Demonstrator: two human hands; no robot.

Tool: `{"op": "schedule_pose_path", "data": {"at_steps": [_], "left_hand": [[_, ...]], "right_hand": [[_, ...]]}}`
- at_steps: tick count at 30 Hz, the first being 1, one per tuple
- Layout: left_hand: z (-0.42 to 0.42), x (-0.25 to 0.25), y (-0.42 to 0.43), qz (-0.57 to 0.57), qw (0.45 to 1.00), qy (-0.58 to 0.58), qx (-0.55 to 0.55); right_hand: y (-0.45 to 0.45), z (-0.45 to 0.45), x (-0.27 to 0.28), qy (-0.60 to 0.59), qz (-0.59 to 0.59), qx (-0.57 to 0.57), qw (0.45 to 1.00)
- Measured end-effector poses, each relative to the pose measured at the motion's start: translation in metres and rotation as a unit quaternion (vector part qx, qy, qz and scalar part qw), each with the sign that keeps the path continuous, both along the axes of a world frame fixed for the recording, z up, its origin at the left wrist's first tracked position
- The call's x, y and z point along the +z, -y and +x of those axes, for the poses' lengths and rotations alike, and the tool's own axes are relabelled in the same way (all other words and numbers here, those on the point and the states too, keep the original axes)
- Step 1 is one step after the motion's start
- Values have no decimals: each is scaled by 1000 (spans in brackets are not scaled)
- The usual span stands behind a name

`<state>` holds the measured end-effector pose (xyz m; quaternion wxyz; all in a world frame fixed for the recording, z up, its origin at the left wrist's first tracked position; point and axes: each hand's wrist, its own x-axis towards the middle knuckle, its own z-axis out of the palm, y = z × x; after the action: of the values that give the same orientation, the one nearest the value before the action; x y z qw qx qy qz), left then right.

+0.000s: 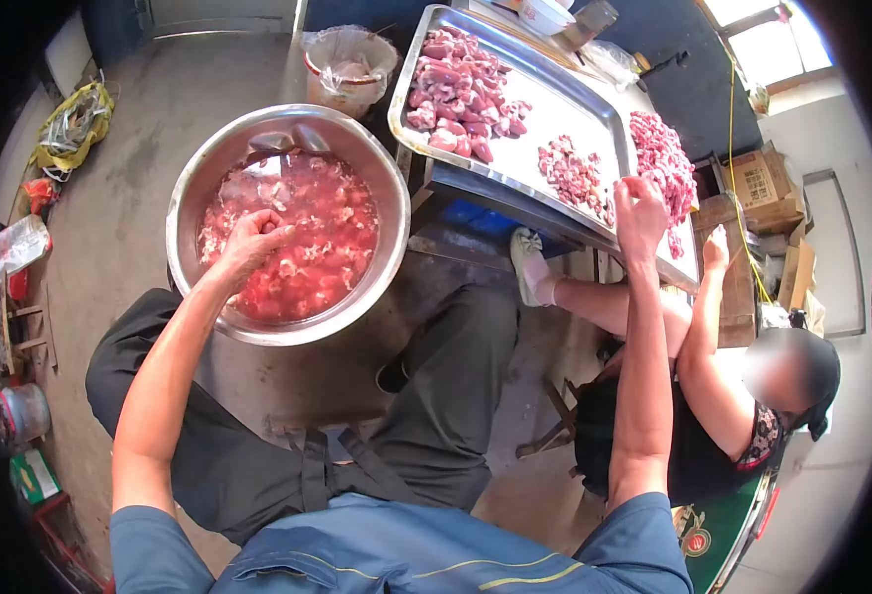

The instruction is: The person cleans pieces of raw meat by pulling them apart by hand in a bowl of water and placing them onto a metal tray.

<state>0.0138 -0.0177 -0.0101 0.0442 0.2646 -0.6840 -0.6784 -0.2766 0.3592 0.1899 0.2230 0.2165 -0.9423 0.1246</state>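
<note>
A large metal basin holds red, bloody water with many pieces of meat. Over its left half is my left hand, fingers curled together; whatever they pinch is hidden. My right hand is raised at the right end of a metal tray, its fingers bent closed, and I cannot make out anything in them. Plump pink pieces of meat, like poultry hearts, are heaped at the tray's left. A smaller heap of meat bits lies near its front edge, left of my right hand.
Beyond the tray's right end is a pile of pink meat. A seated co-worker is at the right, one hand near that pile. A lined bucket stands behind the basin. Cardboard boxes are stacked at the right.
</note>
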Motion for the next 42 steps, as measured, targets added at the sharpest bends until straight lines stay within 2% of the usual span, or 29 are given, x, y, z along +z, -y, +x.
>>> {"op": "schedule_pose_path", "data": {"at_steps": [1,2,3,5,6,7,10,12,13,16,17,19,20,22,24,28,30,31,33,34,35,36,37,39,41,42], "left_hand": [[-2,-2,1,18,1000,-5,6],[-5,-3,1,36,999,-10,12],[-8,-3,1,36,999,-10,10],[-8,-5,3,58,998,-19,15],[-9,-7,3,33,999,-15,30],[-9,-7,3,30,999,-5,40],[-6,-7,8,40,998,-16,50],[-1,-3,9,36,997,-5,65],[0,1,9,47,997,-10,66],[5,-3,14,56,995,-17,85],[7,-7,17,52,993,-24,99],[12,-14,24,54,994,-20,96],[13,-15,24,62,992,-26,104],[14,-13,24,54,992,-29,113],[15,-9,26,55,992,-24,111],[14,-3,24,22,995,-23,96],[14,-5,24,9,996,-25,90],[15,-8,24,-23,997,7,77],[17,-8,22,-57,996,39,62],[19,-5,19,-20,997,66,29],[20,-2,16,17,996,91,-5],[20,-5,13,87,995,56,-15],[19,-8,11,86,995,56,-16],[16,-9,6,190,981,22,2],[15,-7,8,158,987,25,-31],[14,-7,8,171,985,-5,-8]], "right_hand": [[8,13,12,1,-34,-28,999],[7,5,5,-96,-33,18,995],[10,10,6,-96,-33,15,995],[37,32,7,-67,-110,49,991],[49,42,4,-61,-161,88,981],[63,55,3,-49,-165,95,980],[108,97,-17,-39,-228,268,935],[139,135,-37,87,-192,342,916],[153,151,-54,74,-153,401,900],[192,184,-132,257,-83,484,832],[204,191,-156,301,-76,478,822],[225,201,-185,300,-7,457,837],[234,202,-205,288,-15,464,838],[247,206,-218,278,-25,475,835],[253,206,-226,297,78,438,845],[256,202,-247,258,137,444,847],[256,197,-242,408,-25,375,832],[254,192,-235,501,-111,345,786],[252,186,-225,579,-276,314,700],[248,181,-217,596,-306,310,674],[246,181,-211,594,-306,310,676],[244,182,-202,622,-345,291,639],[243,183,-196,648,-384,272,599],[243,184,-196,628,-381,292,612],[245,184,-209,527,-339,334,704],[245,187,-206,517,-338,336,711]]}}
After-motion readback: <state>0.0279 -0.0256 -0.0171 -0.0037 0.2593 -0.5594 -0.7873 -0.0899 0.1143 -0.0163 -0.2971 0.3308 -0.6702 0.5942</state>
